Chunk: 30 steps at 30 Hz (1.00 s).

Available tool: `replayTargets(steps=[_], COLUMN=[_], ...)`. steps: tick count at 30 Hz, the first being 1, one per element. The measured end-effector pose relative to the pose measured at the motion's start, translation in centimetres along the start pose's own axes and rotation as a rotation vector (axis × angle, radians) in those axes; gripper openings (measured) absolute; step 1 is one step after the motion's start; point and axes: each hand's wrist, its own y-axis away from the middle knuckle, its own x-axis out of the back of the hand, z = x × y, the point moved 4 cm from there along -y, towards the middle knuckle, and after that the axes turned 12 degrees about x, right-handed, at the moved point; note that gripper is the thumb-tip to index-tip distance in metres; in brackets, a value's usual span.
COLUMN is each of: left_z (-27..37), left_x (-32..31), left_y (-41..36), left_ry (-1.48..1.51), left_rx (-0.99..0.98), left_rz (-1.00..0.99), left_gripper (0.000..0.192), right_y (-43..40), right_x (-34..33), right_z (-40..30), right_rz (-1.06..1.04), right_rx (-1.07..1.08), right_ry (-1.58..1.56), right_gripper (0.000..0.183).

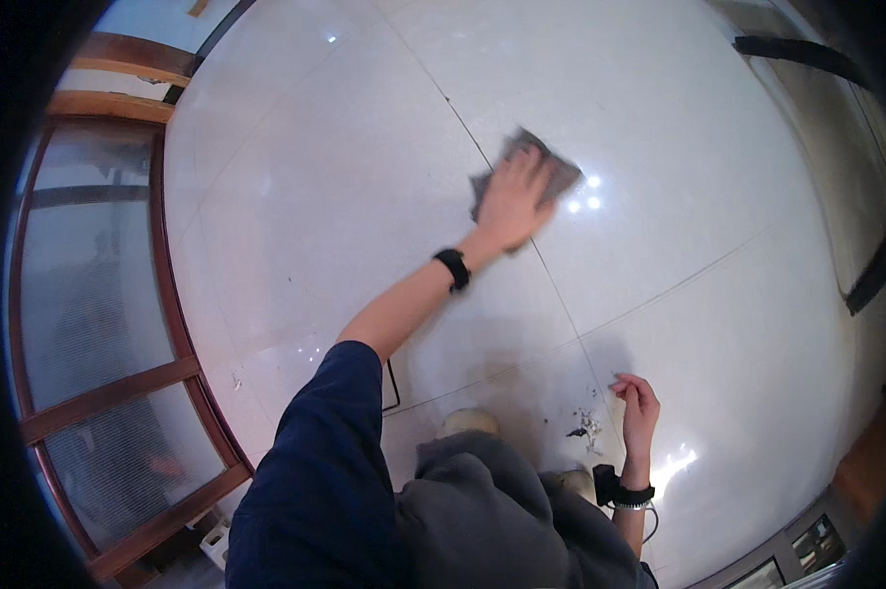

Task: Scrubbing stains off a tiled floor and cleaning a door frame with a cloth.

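Observation:
My left hand (513,199) lies palm down on a grey cloth (561,173), pressing it against the glossy pale tiled floor (325,191). The hand is slightly blurred and covers the middle of the cloth, which crosses a dark tile joint. A black band (453,269) circles the left wrist. Lower right, my right hand (638,401) hangs with loosely bent fingers and nothing visible in it. It wears a black strap with a small device (605,484) and a metal bracelet. Left of it, a small patch of light and dark debris (586,427) lies on the tiles.
Brown-framed ribbed glass panels (104,294) line the left side. Along the right is a curved, shiny panel with black bars (803,55). A thin black bent rod (394,386) shows beside my left sleeve. My light shoes (469,422) stand below me.

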Motion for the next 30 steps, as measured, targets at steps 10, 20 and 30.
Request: replayTargets(steps=[10, 20, 30], left_z=[2.0, -22.5, -23.4], left_x=[2.1, 7.4, 1.5], left_y=[11.1, -2.0, -19.9], left_ry=[0.538, 0.322, -0.050], left_rx=[0.433, 0.621, 0.627], left_rz=[-0.203, 0.457, 0.159], left_gripper=[0.058, 0.045, 0.058], right_y=[-0.2, 0.3, 2.0], right_x=[0.0, 3.4, 8.3], right_z=[-2.8, -2.7, -2.2], right_rz=[0.029, 0.160, 0.403], right_rx=[0.062, 0.040, 0.055], right_ry=[0.038, 0.107, 0.286], right_gripper=[0.020, 0.020, 0.020])
